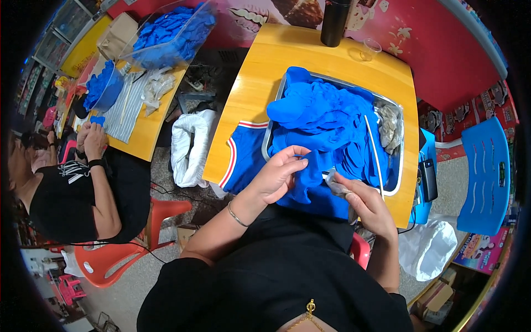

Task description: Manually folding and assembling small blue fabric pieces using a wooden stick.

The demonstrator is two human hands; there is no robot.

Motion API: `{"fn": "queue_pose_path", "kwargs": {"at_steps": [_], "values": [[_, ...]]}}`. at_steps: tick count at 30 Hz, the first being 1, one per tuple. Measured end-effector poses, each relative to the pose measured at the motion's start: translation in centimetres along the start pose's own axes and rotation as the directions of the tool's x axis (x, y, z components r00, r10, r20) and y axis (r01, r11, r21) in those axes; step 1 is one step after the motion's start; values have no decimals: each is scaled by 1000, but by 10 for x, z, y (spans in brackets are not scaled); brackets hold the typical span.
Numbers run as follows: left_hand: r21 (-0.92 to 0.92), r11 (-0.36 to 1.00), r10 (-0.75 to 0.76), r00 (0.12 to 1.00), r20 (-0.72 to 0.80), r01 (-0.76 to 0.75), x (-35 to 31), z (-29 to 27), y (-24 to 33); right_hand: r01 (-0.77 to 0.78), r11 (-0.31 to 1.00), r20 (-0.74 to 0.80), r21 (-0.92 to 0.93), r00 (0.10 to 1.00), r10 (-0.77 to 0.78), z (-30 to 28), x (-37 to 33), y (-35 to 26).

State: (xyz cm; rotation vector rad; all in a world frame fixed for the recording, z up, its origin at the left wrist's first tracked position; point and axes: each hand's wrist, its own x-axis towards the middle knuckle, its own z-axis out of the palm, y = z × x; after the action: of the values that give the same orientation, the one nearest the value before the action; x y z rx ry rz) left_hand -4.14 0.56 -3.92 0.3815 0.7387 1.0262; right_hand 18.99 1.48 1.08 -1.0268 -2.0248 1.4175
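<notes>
My left hand (pixel 281 176) pinches a small blue fabric piece (pixel 307 176) between thumb and fingers. Close beside it, my right hand (pixel 369 203) is closed on a small crumpled pale grey piece (pixel 336 186), whose kind I cannot make out. Just beyond both hands, a metal tray (pixel 394 191) holds a large heap of blue fabric pieces (pixel 326 119). A thin white stick (pixel 373 146) leans across the tray's right part, near a crumpled greyish bundle (pixel 390 130). Blue cloth with a red and white striped edge (pixel 243 152) lies under the tray's left side.
The yellow table (pixel 257 72) also bears a black bottle (pixel 334 25) and a clear cup (pixel 369 50). A white sack (pixel 191 146) stands left of it, a blue chair (pixel 484 174) right. At another table, a person (pixel 72 193) handles a small blue piece.
</notes>
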Motion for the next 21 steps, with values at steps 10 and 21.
{"fn": "queue_pose_path", "kwargs": {"at_steps": [10, 21], "values": [[78, 993, 97, 987, -126, -87, -5, 5, -5, -38, 960, -31, 277, 998, 49, 22, -3, -6], [132, 973, 200, 976, -91, -188, -10, 17, -1, -114, 893, 80, 436, 993, 88, 31, -2, 0]]}}
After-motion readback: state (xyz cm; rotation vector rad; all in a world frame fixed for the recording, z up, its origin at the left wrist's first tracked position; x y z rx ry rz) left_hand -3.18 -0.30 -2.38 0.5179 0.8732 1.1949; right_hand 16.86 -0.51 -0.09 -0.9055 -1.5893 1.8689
